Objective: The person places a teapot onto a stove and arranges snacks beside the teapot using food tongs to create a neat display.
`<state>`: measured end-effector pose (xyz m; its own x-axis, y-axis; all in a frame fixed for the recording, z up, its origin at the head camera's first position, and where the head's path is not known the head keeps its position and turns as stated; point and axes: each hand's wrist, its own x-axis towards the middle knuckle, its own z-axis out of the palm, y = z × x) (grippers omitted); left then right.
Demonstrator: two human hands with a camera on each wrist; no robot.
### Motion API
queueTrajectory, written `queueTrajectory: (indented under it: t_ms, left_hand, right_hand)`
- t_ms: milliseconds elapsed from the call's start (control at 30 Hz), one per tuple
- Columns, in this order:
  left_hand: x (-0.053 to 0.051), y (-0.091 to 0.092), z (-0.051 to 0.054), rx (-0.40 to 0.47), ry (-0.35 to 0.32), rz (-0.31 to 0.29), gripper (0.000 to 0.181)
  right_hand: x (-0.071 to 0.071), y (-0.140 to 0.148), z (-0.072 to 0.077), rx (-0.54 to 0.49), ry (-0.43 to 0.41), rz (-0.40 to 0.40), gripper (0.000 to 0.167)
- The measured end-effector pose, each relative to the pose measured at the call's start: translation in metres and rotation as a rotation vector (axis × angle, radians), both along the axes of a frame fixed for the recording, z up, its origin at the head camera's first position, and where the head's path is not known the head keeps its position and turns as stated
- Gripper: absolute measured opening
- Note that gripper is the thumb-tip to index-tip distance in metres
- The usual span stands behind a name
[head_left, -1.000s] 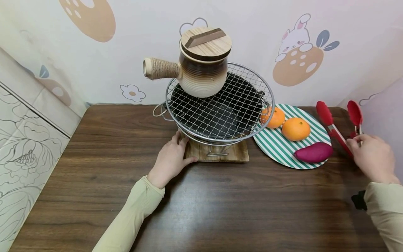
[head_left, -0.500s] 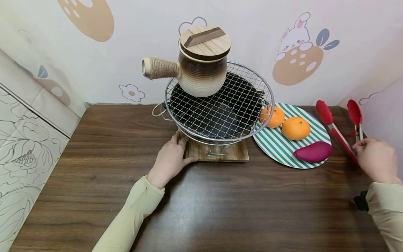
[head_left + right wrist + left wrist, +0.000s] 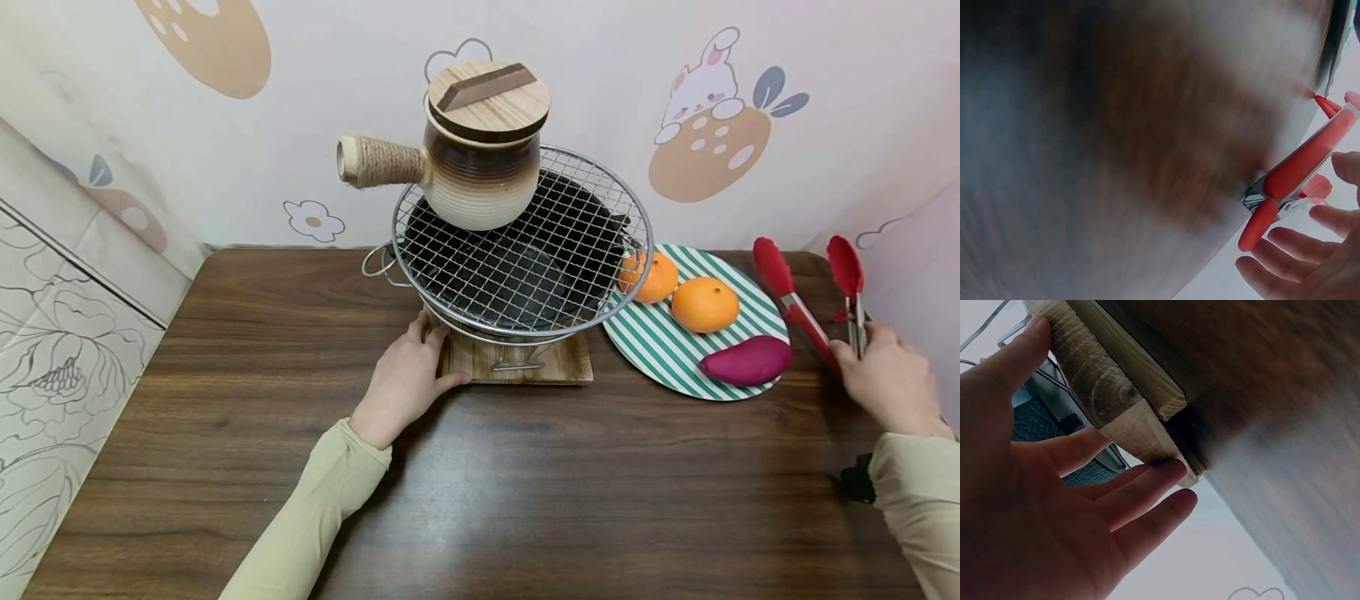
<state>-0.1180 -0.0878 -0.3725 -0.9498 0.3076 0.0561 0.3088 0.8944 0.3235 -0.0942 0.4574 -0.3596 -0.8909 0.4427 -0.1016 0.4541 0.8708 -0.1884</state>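
My left hand point(image 3: 401, 383) touches the left front corner of a wooden board point(image 3: 566, 364) under a grill. In the left wrist view the thumb lies along one edge of the board point(image 3: 1094, 375) and the fingertips meet its corner. At the far right, my right hand point(image 3: 892, 379) is at the handle end of red-tipped tongs point(image 3: 808, 321), whose arms are spread apart. In the right wrist view the fingers are loosely extended beside the tongs point(image 3: 1307, 156) and do not close round them. Whether a fingertip touches the tongs is unclear.
A wire rack point(image 3: 517, 287) tops the black grill. On it stands a lidded clay pot point(image 3: 487, 187) with a rope-wrapped handle pointing left. A striped plate point(image 3: 652, 358) bears oranges point(image 3: 705, 304) and a purple sweet potato point(image 3: 746, 361), left of the tongs. A patterned wall backs the table point(image 3: 540, 500).
My right hand pinched at the tongs' handle end, shifted slightly right, then moved back a little with its fingers loosened. My left hand has stayed at the board.
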Motion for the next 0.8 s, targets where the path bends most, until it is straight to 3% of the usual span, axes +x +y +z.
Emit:
queueTrajectory:
  t_ms: [300,800]
  left_hand:
    - [0.0005,-0.0003,0.0005,0.002,-0.001,0.003,0.08]
    - [0.0027,0.0003,0.0005,0.005,0.014,0.0,0.078]
  right_hand:
    - [-0.0015,0.0042,-0.0016,0.008,-0.045,0.029,0.081]
    - [-0.0077,0.0069,-0.0023,0.03,-0.066,0.065,0.071]
